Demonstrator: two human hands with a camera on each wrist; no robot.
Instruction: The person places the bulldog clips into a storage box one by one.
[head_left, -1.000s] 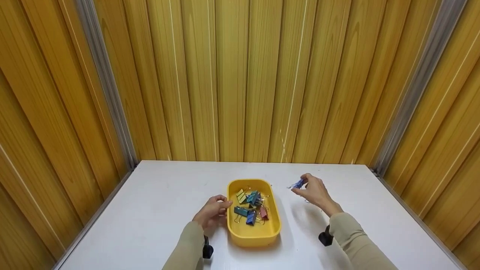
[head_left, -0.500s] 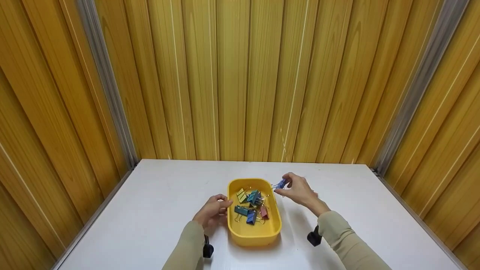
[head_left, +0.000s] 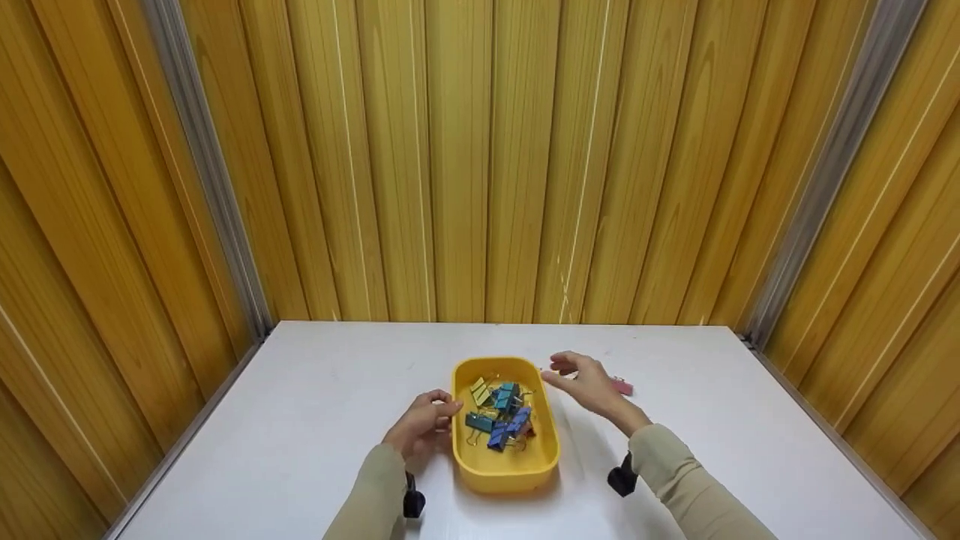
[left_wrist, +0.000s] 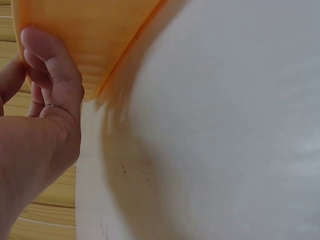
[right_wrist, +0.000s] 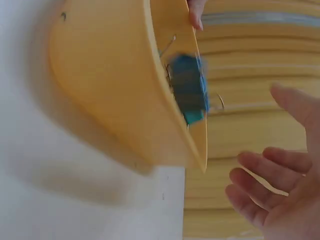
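A yellow plastic tray [head_left: 508,480] stands on the white table and holds several binder clips: a yellow striped one [head_left: 481,391], teal ones [head_left: 506,396] and blue ones [head_left: 499,435]. My left hand [head_left: 426,418] grips the tray's left rim, thumb over the edge and fingers against the outer wall [left_wrist: 100,30]. Beside the right rim, my right hand [head_left: 589,382] is spread with nothing in it; the right wrist view shows its fingers [right_wrist: 250,200] apart from the tray. A pink binder clip [head_left: 622,385] lies on the table, partly hidden behind that hand.
The white table [head_left: 337,390] meets a wood-patterned panel [head_left: 450,187] at the back, with similar panels on both sides. Grey metal posts [head_left: 217,150] stand at the corners. Black wrist cameras [head_left: 622,478] hang below both sleeves.
My right hand has moved left to the tray and let go of the blue binder clip, which now lies among the others. A pink clip has come into view. My left hand has stayed put.
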